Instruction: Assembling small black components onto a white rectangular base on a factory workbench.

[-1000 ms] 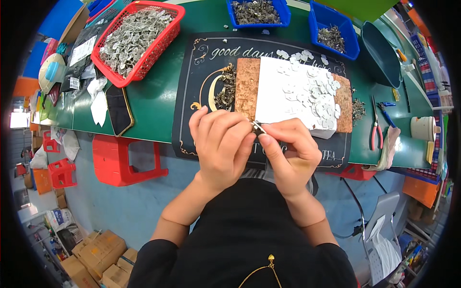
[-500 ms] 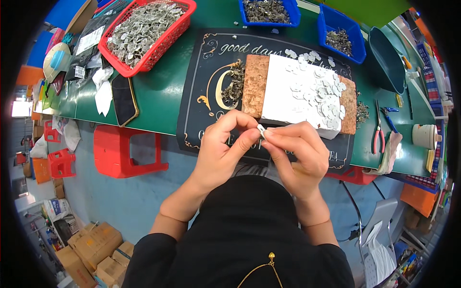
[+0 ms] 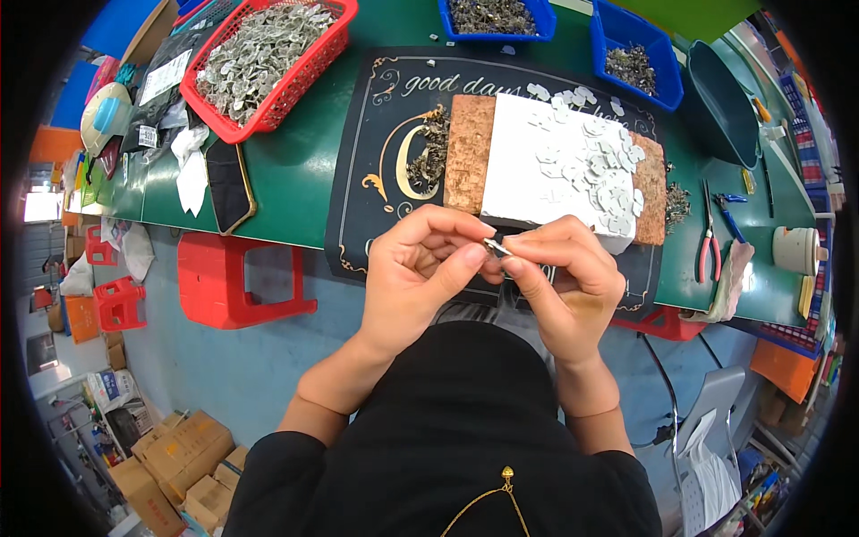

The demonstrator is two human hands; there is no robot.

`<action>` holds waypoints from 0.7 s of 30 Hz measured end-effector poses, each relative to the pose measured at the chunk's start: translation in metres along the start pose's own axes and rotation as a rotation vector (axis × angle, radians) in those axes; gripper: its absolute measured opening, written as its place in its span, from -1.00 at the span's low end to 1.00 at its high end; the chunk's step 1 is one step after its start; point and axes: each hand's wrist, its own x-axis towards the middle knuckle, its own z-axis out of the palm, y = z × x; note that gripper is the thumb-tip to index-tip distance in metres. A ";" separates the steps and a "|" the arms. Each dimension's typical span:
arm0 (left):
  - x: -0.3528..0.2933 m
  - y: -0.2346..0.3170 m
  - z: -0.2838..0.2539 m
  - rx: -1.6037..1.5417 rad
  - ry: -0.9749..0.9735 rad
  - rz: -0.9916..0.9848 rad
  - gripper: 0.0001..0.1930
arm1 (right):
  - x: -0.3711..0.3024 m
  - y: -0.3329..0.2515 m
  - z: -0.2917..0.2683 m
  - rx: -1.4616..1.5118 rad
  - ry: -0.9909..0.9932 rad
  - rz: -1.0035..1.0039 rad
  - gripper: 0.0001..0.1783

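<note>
Between my two hands is a small piece [image 3: 496, 248], pale with a dark metallic edge, too small to name more closely. My left hand [image 3: 420, 268] pinches it from one side with thumb and forefinger. The fingertips of my right hand [image 3: 565, 282] close on its other side. Just beyond my hands stands a white block [image 3: 519, 170] on a brown brick-like slab [image 3: 468, 152]. Thin white flat pieces [image 3: 604, 170] lie scattered over the block's right part. Small metal clips [image 3: 429, 157] are heaped left of the slab, with more metal clips [image 3: 676, 204] at its right.
A red basket [image 3: 293, 88] of clear and metallic pieces stands back left, near a phone [image 3: 230, 186]. Blue trays [image 3: 497, 38] of metal parts sit at the back. Pliers [image 3: 710, 237] and a white cup-like container [image 3: 796, 251] lie right. A red stool [image 3: 210, 282] stands below.
The small piece has been turned between my fingertips, from its pale flat face to a thin, darker edge. Both hands remain together in nearly the same place.
</note>
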 end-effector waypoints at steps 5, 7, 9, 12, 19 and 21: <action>0.009 0.015 -0.006 0.553 -0.067 0.156 -0.86 | 0.000 0.003 -0.002 -0.025 -0.033 -0.013 -0.83; 0.014 0.030 -0.003 0.681 -0.099 0.186 -0.87 | 0.002 0.001 -0.004 -0.039 -0.048 -0.020 -0.83; 0.017 0.039 0.000 0.809 -0.131 0.218 -0.87 | 0.004 0.001 -0.007 -0.050 -0.066 -0.042 -0.82; 0.021 0.042 0.000 0.945 -0.161 0.298 -0.87 | 0.005 0.002 -0.007 -0.054 -0.081 -0.061 -0.82; 0.021 0.050 -0.002 1.183 -0.280 0.456 -0.83 | 0.007 0.000 -0.011 -0.087 -0.114 -0.044 -0.82; 0.021 0.052 0.000 1.226 -0.298 0.481 -0.82 | 0.008 0.000 -0.011 -0.087 -0.118 -0.039 -0.82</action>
